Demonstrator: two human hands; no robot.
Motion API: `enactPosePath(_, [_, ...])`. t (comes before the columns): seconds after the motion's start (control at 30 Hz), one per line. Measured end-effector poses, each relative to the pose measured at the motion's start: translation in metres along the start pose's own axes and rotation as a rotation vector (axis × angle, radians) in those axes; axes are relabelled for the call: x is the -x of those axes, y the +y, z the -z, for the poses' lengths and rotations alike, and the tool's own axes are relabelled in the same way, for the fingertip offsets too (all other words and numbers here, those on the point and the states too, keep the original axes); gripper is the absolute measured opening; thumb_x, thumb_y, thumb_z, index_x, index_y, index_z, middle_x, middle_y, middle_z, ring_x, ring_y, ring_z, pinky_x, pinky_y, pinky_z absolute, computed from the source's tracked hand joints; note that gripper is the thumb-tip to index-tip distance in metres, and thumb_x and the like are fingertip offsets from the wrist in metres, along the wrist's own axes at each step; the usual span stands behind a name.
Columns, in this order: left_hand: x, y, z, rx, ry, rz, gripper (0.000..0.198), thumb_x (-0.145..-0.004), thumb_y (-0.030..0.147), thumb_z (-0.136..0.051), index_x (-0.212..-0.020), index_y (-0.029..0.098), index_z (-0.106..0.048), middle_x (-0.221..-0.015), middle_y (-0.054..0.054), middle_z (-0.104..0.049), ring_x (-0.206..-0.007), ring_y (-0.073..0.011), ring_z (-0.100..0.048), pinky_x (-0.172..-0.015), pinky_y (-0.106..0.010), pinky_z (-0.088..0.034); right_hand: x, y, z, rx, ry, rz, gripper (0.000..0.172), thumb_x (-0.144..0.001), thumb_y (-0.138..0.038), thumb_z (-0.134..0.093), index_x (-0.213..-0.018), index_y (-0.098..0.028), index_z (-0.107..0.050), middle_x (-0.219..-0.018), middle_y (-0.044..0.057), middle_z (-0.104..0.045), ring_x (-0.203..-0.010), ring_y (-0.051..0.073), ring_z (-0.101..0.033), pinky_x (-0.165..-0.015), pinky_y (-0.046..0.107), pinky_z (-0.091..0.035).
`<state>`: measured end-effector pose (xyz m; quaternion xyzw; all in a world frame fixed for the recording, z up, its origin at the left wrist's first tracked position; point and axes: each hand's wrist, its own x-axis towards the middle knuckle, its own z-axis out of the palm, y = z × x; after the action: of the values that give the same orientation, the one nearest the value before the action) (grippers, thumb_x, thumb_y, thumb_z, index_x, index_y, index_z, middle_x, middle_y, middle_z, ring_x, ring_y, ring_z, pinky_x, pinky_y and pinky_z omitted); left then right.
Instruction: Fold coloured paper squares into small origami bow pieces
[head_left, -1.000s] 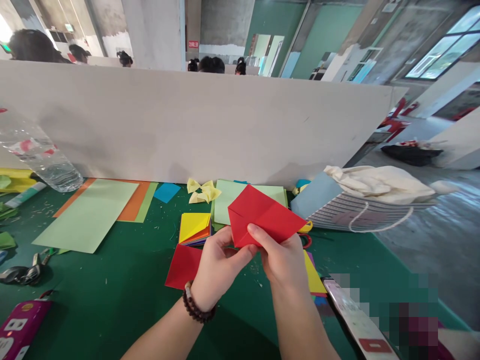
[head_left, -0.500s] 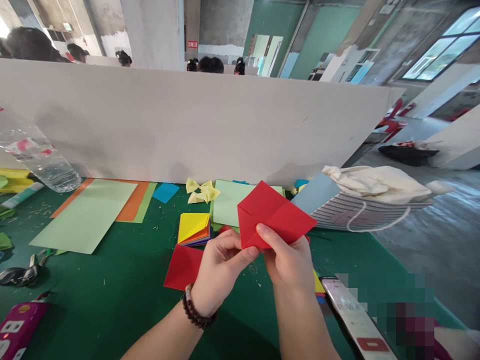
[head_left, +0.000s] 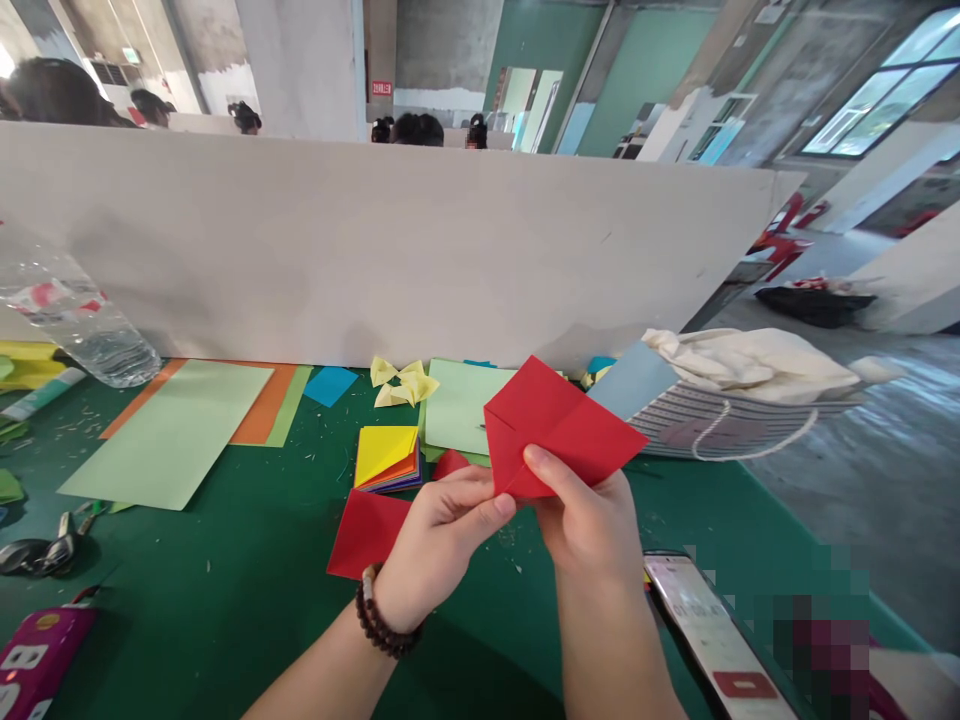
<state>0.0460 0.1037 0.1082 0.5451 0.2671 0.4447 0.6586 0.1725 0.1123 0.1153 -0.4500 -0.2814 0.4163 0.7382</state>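
Observation:
A folded sheet of red paper (head_left: 555, 425) is held up above the table between both hands. My left hand (head_left: 442, 530), with a dark bead bracelet at the wrist, pinches its lower left corner between thumb and fingers. My right hand (head_left: 589, 510) grips the lower edge, thumb flat on the front and fingers hidden behind. Creases run across the paper's left part. Beside my left wrist lies another red sheet (head_left: 365, 532), partly covered by that hand. Just behind it sits a stack of coloured paper squares (head_left: 387, 458), yellow on top.
Pale green sheets (head_left: 176, 430), a blue square (head_left: 330, 385) and a folded yellow paper piece (head_left: 403, 382) lie toward the white partition (head_left: 375, 250). A bottle (head_left: 90, 310), keys (head_left: 56, 548) and a purple power strip (head_left: 45, 655) are left; a phone (head_left: 712, 630) and striped bag (head_left: 735, 425) right.
Both hands stay on the red paper. The paper and my right hand have shifted slightly to the right, while my left hand has barely moved.

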Motion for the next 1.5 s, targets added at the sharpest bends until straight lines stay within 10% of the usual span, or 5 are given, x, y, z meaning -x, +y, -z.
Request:
enactPosePath(0.37, [0.002,0.006,0.002,-0.461,0.069,-0.154,0.028,-0.091,0.022,-0.050,-0.067,0.015,-0.061,-0.075,-0.003,-0.057,-0.074,-0.0141,-0.052,-0.066,-0.023,-0.040,-0.001,0.000,0.001,0.029,0.003,-0.006,0.034,-0.051,-0.031,-0.085,-0.079,-0.019,-0.071,-0.082,0.005,-0.073,-0.075,0.024,-0.067,-0.066,0.040,-0.056])
enactPosePath(0.67, [0.003,0.006,0.003,-0.467,0.242,-0.253,0.027,-0.089,0.018,-0.050,-0.063,0.017,-0.048,-0.064,0.002,-0.045,-0.061,-0.0105,-0.043,-0.057,-0.021,-0.034,0.000,0.010,0.010,0.158,-0.123,0.041,0.029,-0.061,-0.028,-0.081,-0.086,-0.020,-0.071,-0.086,0.005,-0.074,-0.078,0.024,-0.068,-0.068,0.037,-0.056])
enactPosePath(1.5, [0.002,-0.003,0.004,-0.411,0.187,-0.223,0.025,-0.094,0.033,-0.049,-0.073,0.018,-0.046,-0.075,-0.001,-0.049,-0.070,-0.0134,-0.045,-0.065,-0.025,-0.039,-0.002,0.017,0.011,0.232,-0.122,0.082,0.029,-0.064,-0.032,-0.078,-0.089,-0.020,-0.069,-0.086,0.005,-0.073,-0.082,0.025,-0.067,-0.072,0.038,-0.053])
